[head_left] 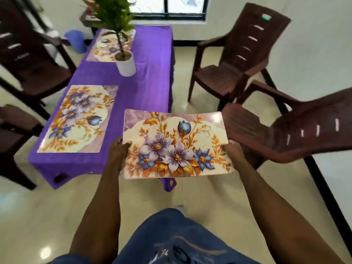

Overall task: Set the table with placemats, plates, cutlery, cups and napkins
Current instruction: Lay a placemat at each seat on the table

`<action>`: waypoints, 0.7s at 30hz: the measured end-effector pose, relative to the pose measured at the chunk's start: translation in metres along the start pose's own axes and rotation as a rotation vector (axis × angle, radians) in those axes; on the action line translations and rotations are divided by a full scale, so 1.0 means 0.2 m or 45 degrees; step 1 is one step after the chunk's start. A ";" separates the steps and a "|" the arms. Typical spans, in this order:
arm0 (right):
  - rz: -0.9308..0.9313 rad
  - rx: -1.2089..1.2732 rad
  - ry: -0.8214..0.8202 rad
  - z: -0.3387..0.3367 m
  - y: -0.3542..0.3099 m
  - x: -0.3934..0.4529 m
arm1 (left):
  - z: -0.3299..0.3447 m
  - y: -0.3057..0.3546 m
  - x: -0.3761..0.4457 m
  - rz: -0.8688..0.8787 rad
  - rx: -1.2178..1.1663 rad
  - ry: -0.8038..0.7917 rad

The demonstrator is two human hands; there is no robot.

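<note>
Two placemats (pixel 76 119) laid on table (pixel 150 77), left side. Third placemat (pixel 176 143) clamped between my left hand (pixel 119 155) and right hand (pixel 233 151), near right. Plates, cutlery, cups, napkins outstanding.

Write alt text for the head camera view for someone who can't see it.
A person's left hand and right hand hold a floral placemat by its short edges above the near right end of a purple-clothed table. Two matching placemats already lie along its left side, with a potted plant between them and brown plastic chairs around.
</note>
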State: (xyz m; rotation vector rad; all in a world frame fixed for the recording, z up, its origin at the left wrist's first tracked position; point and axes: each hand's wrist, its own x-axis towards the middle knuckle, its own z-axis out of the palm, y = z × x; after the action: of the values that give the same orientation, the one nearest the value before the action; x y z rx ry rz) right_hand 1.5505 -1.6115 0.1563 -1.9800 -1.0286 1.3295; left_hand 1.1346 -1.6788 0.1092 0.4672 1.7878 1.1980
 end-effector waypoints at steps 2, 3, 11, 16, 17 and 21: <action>-0.068 -0.054 -0.055 0.07 -0.08 0.15 | -0.04 -0.09 0.05 -0.022 -0.018 0.129; -0.111 -0.103 -0.092 0.11 -0.11 0.24 | -0.07 -0.13 0.08 -0.037 -0.022 0.202; -0.336 -0.406 -0.182 0.47 -0.57 0.71 | 0.09 -0.07 0.13 -0.025 -0.218 0.554; -0.441 -0.558 -0.272 0.70 -0.85 1.00 | 0.20 -0.05 0.23 -0.099 -0.319 0.716; -0.480 -0.573 -0.296 0.76 -0.91 1.04 | 0.21 -0.04 0.23 -0.120 -0.333 0.764; -0.606 -0.661 -0.351 1.02 -1.09 1.11 | 0.25 -0.02 0.26 -0.127 -0.400 0.960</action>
State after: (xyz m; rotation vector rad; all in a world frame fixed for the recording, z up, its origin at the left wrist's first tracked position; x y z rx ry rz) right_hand 1.3464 -1.3012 0.1343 -1.7333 -1.9970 1.1585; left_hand 1.1500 -1.6169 0.0748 -0.3034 2.1347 1.6830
